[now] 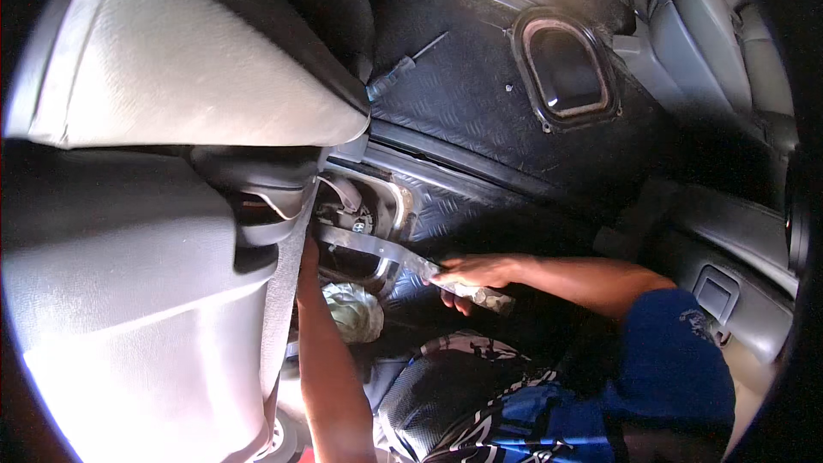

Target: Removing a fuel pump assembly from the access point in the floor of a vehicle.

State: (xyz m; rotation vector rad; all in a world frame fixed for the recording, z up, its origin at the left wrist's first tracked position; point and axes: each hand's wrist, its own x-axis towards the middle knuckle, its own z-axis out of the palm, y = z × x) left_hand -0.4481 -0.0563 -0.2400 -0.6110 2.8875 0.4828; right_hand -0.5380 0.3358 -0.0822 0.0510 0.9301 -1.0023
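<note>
Grips a long flat grey strip (pixel 369 244) in the right hand (pixel 476 272), not far from its right end, with the thumb toward the top and the fingers wrapped beneath, closed on the strip. Reaches along the edge of the grey seat (pixel 129 249) with the left forearm (pixel 330 360), losing the left hand behind the trim; cannot tell whether spread or pinching there.

Set the strip over the near part of a metal-rimmed floor opening (pixel 399 206). Runs lengthwise from near right to far left, pointing with its left end toward the seat and out of sight; bows along the way rather than lying straight. Shows beyond it a curved pale band (pixel 347 193) by a round fitting (pixel 363 225); cannot tell whether joined to the strip.

Seems thin and fairly light, probably springy, hardly fragile, perhaps slick where stained. Best held on the flat right end for leverage, steadied near the opening against twisting. Keep clear of the crumpled pale round thing (pixel 351 313) just near of the opening. Lies well apart, on the far floor: a screwdriver (pixel 394 75).
</note>
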